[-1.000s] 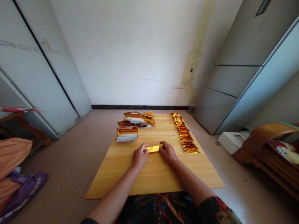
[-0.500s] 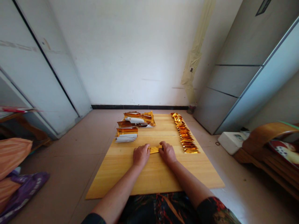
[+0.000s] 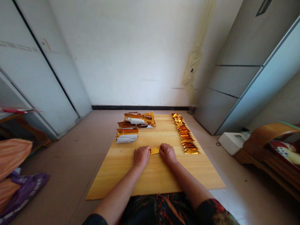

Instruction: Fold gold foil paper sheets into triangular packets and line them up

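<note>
Beyond and left of the gold foil strip [image 3: 155,151], I see a pile of foil and white sheets [image 3: 127,132]. The left hand [image 3: 142,155] pinches the strip's left end, the right hand [image 3: 168,153] its right, fingertips partly hidden, over the wooden board [image 3: 159,175]. I'd press lightly and evenly; foil probably creases easily. Folded foil pieces [image 3: 187,137] line up to its right.

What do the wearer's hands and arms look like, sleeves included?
Left hand and right hand: ungloved, no watch or bracelet visible. Left forearm and right forearm: bare, no cables or markings seen. Right sleeve: short, dark, patterned in red and tan. Left sleeve: dark, mostly out of frame.
</note>
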`<action>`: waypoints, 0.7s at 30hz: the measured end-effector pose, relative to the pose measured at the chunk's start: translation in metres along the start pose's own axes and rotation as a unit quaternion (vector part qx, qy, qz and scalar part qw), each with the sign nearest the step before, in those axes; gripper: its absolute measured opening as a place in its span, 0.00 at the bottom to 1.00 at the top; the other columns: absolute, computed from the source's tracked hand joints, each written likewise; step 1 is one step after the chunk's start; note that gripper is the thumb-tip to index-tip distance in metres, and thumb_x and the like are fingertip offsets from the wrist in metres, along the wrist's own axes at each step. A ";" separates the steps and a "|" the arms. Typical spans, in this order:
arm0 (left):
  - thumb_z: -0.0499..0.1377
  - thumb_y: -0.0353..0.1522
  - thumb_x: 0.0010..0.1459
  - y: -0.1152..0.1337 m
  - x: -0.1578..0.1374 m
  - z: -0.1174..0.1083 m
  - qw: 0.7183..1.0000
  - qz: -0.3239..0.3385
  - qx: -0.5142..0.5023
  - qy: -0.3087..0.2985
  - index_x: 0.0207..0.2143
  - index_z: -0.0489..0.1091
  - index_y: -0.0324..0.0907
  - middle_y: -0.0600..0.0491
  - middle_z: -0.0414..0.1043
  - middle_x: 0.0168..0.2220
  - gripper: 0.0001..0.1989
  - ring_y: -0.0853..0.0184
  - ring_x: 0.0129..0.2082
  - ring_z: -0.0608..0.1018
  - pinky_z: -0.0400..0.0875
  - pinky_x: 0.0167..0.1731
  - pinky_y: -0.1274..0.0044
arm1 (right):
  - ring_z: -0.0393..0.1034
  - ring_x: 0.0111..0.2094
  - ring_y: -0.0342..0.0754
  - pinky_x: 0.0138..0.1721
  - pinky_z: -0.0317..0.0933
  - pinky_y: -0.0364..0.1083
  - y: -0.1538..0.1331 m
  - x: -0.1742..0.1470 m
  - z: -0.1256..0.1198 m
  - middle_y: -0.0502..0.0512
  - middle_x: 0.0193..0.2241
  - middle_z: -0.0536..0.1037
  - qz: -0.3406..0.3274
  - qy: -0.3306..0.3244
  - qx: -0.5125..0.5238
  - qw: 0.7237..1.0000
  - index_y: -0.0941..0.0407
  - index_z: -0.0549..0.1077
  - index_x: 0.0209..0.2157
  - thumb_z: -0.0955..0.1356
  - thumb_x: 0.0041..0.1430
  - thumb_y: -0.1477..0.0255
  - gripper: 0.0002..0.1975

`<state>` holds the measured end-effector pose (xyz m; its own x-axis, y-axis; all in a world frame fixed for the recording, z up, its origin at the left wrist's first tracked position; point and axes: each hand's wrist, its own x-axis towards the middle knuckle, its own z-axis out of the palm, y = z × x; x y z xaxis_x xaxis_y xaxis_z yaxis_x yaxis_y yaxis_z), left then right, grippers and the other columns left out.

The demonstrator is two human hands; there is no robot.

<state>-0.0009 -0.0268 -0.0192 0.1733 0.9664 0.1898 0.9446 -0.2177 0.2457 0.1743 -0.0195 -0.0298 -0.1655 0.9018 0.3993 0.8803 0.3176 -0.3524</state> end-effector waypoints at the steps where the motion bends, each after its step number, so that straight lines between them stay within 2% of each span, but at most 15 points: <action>1: 0.51 0.31 0.60 0.000 0.000 0.000 1.000 0.002 0.003 0.001 0.37 0.71 0.45 0.51 0.76 0.35 0.10 0.63 0.38 0.75 0.59 0.36 0.74 | 0.65 0.29 0.44 0.31 0.51 0.41 0.001 0.000 0.000 0.52 0.26 0.73 -0.002 0.001 0.000 1.000 0.56 0.70 0.27 0.63 0.53 0.78 0.06; 16: 0.49 0.32 0.61 0.003 -0.005 -0.004 1.000 0.008 0.023 -0.005 0.38 0.72 0.46 0.51 0.74 0.34 0.11 0.63 0.38 0.73 0.59 0.36 0.73 | 0.65 0.32 0.43 0.34 0.52 0.39 -0.004 0.002 -0.008 0.52 0.28 0.73 0.033 -0.045 0.002 0.998 0.57 0.73 0.28 0.65 0.54 0.77 0.06; 21: 0.50 0.32 0.61 0.001 -0.009 -0.007 0.999 0.025 0.045 0.015 0.36 0.74 0.47 0.50 0.71 0.34 0.12 0.62 0.38 0.71 0.58 0.35 0.72 | 0.65 0.32 0.43 0.34 0.52 0.39 -0.006 0.001 -0.010 0.52 0.29 0.72 0.043 -0.049 -0.007 0.998 0.56 0.74 0.28 0.65 0.55 0.76 0.06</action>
<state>-0.0031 -0.0368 -0.0140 0.2146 0.9497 0.2282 0.9564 -0.2517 0.1480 0.1729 -0.0238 -0.0187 -0.1316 0.9502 0.2826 0.8990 0.2345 -0.3698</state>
